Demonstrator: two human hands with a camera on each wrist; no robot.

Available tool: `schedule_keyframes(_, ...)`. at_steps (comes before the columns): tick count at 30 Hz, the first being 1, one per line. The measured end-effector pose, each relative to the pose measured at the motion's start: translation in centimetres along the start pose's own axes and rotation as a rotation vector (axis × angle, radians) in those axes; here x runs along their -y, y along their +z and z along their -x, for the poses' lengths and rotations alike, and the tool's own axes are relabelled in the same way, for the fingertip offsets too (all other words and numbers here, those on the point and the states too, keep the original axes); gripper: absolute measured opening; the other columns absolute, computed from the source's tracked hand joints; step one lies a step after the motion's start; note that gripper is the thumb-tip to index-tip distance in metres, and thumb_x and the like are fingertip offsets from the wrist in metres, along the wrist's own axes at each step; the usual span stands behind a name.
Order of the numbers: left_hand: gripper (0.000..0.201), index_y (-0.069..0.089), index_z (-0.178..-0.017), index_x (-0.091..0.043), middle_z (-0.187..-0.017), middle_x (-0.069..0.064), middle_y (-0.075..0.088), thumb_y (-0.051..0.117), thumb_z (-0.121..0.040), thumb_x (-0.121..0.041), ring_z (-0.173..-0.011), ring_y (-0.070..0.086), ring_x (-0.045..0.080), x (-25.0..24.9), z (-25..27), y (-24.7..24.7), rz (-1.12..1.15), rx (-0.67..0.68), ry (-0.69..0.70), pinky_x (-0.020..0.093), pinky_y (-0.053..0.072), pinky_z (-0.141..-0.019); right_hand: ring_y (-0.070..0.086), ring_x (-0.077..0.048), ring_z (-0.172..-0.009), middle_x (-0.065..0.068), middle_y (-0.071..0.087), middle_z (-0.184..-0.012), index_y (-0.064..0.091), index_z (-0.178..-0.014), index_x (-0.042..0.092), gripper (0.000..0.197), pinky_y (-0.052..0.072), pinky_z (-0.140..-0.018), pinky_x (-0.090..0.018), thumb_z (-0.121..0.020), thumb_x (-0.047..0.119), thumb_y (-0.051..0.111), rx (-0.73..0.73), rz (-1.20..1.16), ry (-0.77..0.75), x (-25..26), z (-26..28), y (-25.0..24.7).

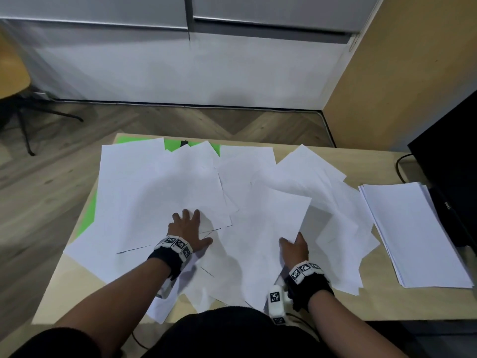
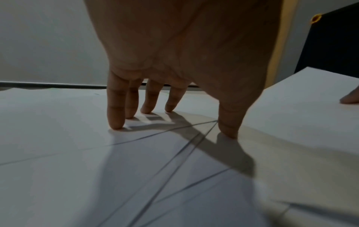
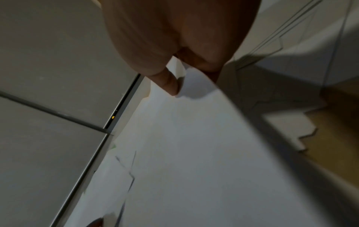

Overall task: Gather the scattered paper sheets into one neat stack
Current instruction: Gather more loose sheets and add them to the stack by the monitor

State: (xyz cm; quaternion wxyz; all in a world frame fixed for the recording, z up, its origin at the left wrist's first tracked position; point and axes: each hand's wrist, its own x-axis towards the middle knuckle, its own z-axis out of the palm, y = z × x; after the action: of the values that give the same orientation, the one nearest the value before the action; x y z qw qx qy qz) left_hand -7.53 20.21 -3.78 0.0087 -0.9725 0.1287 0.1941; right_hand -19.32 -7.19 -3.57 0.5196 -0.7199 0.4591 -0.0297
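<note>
Several white paper sheets (image 1: 160, 192) lie scattered and overlapping across the wooden table (image 1: 77, 288). A neat stack of sheets (image 1: 415, 233) sits at the table's right end. My left hand (image 1: 187, 229) presses down on the loose sheets with straight, spread fingers (image 2: 116, 113). My right hand (image 1: 294, 248) pinches the near right corner of one sheet (image 1: 271, 223), thumb (image 3: 170, 83) on top and fingers beneath. That sheet's right edge is raised off the pile and casts a shadow beneath it.
A green mat (image 1: 89, 218) shows under the sheets at the left and far edge. A black Dell monitor (image 1: 449, 177) with its cable stands at the right, just behind the stack. A chair (image 1: 15, 81) stands on the floor, far left.
</note>
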Motion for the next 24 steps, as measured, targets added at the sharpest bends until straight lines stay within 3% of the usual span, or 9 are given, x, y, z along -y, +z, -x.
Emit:
schedule_keyframes(3,0.100,0.034,-0.138,-0.019,-0.140,0.010,0.040,0.060,-0.063,-0.080,-0.128,0.035,0.037,0.6,-0.6,-0.2,0.017,-0.044,0.005,0.046,0.037,-0.102,0.066,-0.022,-0.099,-0.004,0.069,-0.101,0.066,-0.110,0.010,0.032,0.045,-0.085,-0.024,-0.080,0.002,0.060,0.105,0.005,-0.012,0.1,0.0,1.0)
schedule_keyframes(5,0.107,0.031,-0.144,-0.018,-0.151,0.014,0.028,0.061,-0.062,-0.080,-0.140,0.020,0.040,1.0,-1.0,-0.3,0.048,-0.045,0.019,0.050,0.025,-0.114,0.063,-0.018,-0.095,-0.001,0.067,-0.098,0.065,-0.110,0.012,0.032,0.042,-0.083,-0.022,-0.080,0.001,0.059,0.133,0.028,-0.040,0.4,0.4,1.2)
schedule_keyframes(7,0.111,0.026,-0.148,-0.017,-0.155,0.016,0.021,0.058,-0.062,-0.080,-0.142,0.014,0.042,1.2,-1.3,-0.2,0.054,-0.026,0.034,0.050,0.022,-0.116,0.061,-0.016,-0.092,0.000,0.066,-0.097,0.065,-0.110,0.014,0.033,0.040,-0.084,-0.021,-0.080,0.001,0.060,0.131,0.031,-0.065,0.7,0.5,1.1)
schedule_keyframes(10,0.098,0.031,-0.145,-0.016,-0.144,0.011,0.038,0.050,-0.069,-0.074,-0.130,0.031,0.036,0.9,-1.3,-0.8,0.103,-0.026,0.092,0.047,0.037,-0.107,0.062,-0.017,-0.092,0.000,0.066,-0.096,0.062,-0.103,0.020,0.032,0.042,-0.084,-0.024,-0.080,-0.001,0.060,0.119,0.001,-0.060,0.7,0.3,1.1)
schedule_keyframes(13,0.055,0.045,-0.136,-0.021,-0.124,0.009,0.059,0.056,-0.088,-0.044,-0.113,0.053,0.031,0.6,-1.4,-2.3,0.200,-0.007,0.090,0.040,0.049,-0.093,0.066,-0.022,-0.093,0.002,0.069,-0.094,0.064,-0.100,0.020,0.031,0.048,-0.085,-0.027,-0.076,0.000,0.059,0.087,-0.029,-0.042,0.5,0.0,1.0)
schedule_keyframes(16,0.020,0.059,-0.105,-0.019,-0.097,0.012,0.068,0.045,-0.095,-0.029,-0.088,0.063,0.032,0.6,-1.7,-3.8,0.252,-0.053,0.023,0.033,0.048,-0.072,0.062,-0.020,-0.091,-0.001,0.067,-0.096,0.065,-0.107,0.014,0.032,0.045,-0.084,-0.025,-0.079,0.001,0.059,0.057,-0.014,-0.007,0.1,-0.4,0.6)
schedule_keyframes(17,0.019,0.059,-0.097,-0.016,-0.093,0.013,0.067,0.042,-0.095,-0.026,-0.083,0.062,0.032,0.4,-1.7,-4.1,0.253,-0.072,0.017,0.031,0.045,-0.068,0.062,-0.020,-0.091,-0.001,0.067,-0.096,0.065,-0.109,0.013,0.033,0.045,-0.085,-0.025,-0.078,0.001,0.059,0.048,-0.014,0.003,0.1,-0.3,0.4)
schedule_keyframes(20,0.019,0.058,-0.093,-0.013,-0.094,0.014,0.066,0.041,-0.096,-0.023,-0.079,0.057,0.030,-1.5,-1.4,-4.5,0.282,-0.031,0.035,0.031,0.041,-0.067,0.064,-0.022,-0.093,-0.001,0.067,-0.095,0.065,-0.109,0.013,0.035,0.046,-0.085,-0.026,-0.077,0.000,0.058,0.046,-0.033,0.020,-0.4,-0.6,0.7)
schedule_keyframes(24,0.025,0.064,-0.100,-0.010,-0.108,0.017,0.068,0.044,-0.096,-0.025,-0.099,0.061,0.034,-6.6,-0.9,-4.5,0.414,0.092,0.117,0.032,0.044,-0.077,0.063,-0.026,-0.098,-0.010,0.068,-0.106,0.063,-0.115,0.003,0.031,0.044,-0.087,-0.027,-0.085,0.002,0.055,0.116,-0.042,0.038,-0.1,0.1,1.2)
